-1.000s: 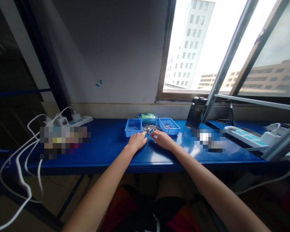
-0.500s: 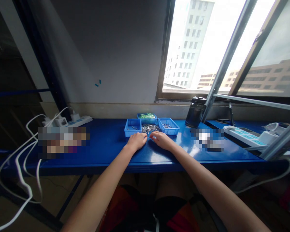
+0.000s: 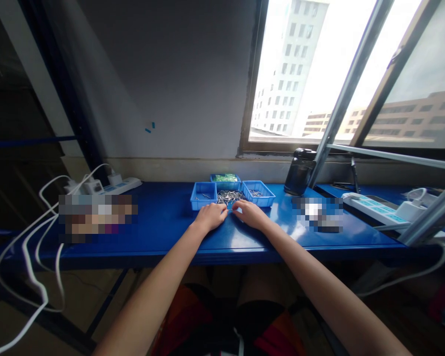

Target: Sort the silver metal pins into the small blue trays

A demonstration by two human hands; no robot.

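Observation:
My left hand (image 3: 210, 216) and my right hand (image 3: 247, 213) rest close together on the blue bench (image 3: 163, 222), fingers curled toward each other in a pinch. Whatever they hold is too small to make out. Just beyond the fingertips lies a pile of small metal pins (image 3: 229, 196). A blue tray (image 3: 203, 194) sits left of the pile, another blue tray (image 3: 258, 193) sits right of it, and a tray of green parts (image 3: 225, 178) stands behind.
A dark jar (image 3: 298, 171) stands right of the trays by the window. White power strips lie at the left (image 3: 116, 185) and right (image 3: 374, 208), with white cables (image 3: 33, 257) hanging off the left edge. Metal bars (image 3: 341, 106) slant across the right.
Both hands have drawn closer together near the pile, fingertips nearly meeting. The camera shifted slightly.

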